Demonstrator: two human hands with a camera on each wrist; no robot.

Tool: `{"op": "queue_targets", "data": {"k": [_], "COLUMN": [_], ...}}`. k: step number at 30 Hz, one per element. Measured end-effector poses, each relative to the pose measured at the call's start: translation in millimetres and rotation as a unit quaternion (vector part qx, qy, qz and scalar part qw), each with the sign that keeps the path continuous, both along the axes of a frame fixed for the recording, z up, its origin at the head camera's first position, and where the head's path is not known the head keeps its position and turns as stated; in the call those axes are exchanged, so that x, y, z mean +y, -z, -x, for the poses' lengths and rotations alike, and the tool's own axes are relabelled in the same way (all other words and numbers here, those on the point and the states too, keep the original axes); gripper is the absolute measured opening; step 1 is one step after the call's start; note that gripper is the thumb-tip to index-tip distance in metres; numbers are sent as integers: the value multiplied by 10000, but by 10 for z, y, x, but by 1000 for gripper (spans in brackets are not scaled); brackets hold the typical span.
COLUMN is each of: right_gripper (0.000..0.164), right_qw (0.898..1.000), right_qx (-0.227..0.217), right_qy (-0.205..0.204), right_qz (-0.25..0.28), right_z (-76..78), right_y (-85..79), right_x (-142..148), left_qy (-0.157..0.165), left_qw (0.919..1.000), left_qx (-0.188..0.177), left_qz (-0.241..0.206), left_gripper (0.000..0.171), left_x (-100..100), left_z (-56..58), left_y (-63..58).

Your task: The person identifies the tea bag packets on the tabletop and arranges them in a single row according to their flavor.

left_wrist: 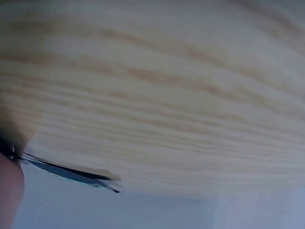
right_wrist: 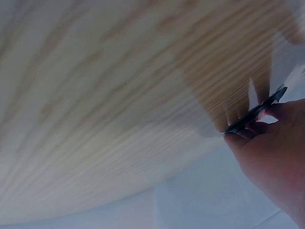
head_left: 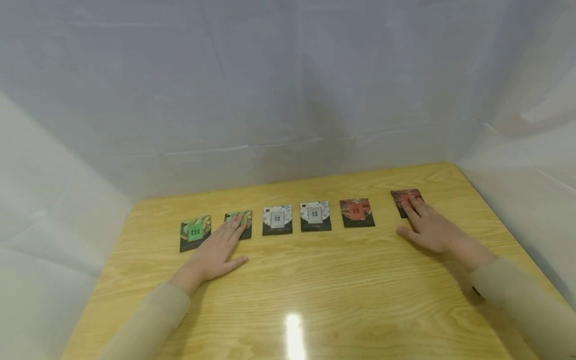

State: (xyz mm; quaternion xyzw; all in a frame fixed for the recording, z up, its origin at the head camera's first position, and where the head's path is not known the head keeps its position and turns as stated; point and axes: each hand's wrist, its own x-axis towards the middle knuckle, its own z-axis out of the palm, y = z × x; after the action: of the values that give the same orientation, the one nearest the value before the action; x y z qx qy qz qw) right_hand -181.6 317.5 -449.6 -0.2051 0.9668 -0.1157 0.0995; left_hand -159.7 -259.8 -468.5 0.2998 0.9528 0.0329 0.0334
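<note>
My left hand (head_left: 216, 255) lies with straight fingers across the right one of two flat green-and-black packets (head_left: 249, 232), its thumb spread out on the wood. The other green packet (head_left: 195, 231) is just left of those fingers. On the far right, the straight fingers of my right hand (head_left: 427, 230) rest on a red-and-black packet (head_left: 398, 196) and cover part of it. A second red packet (head_left: 357, 212) lies to the left of that hand. In the right wrist view, the hand (right_wrist: 271, 152) touches the thin dark packet (right_wrist: 252, 114), seen edge-on.
Two white-and-black packets, one on the left (head_left: 277, 220) and one on the right (head_left: 315, 216), lie midway along the row. The row runs near the back of the wooden table (head_left: 306, 280). Pale sheeting (head_left: 270, 90) hangs behind the table and at both sides.
</note>
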Motion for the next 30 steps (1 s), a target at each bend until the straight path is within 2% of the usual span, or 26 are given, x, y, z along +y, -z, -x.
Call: {"op": "queue_targets", "data": {"k": [8,16,30], "right_gripper": [90,89,88], "right_qw": [9999,9997,9999], "right_qx": [20,117,54], "right_qy": [-110,-201,-105], "right_qz": [78,31,115], "right_z": [-97,-131,-179], "right_y": [4,63,49], "right_x": [-168,-244,-290], "left_qy": [-15,-57,-115], "left_qw": [10000,9999,9996], "left_qx": [-85,-132,-261], "left_qz": [8,58,-40], "left_gripper": [93,93,92], "left_x": [-6,-3,-6], "left_z": [-2,-3,-6], "left_y": [-5,-13,-19]}}
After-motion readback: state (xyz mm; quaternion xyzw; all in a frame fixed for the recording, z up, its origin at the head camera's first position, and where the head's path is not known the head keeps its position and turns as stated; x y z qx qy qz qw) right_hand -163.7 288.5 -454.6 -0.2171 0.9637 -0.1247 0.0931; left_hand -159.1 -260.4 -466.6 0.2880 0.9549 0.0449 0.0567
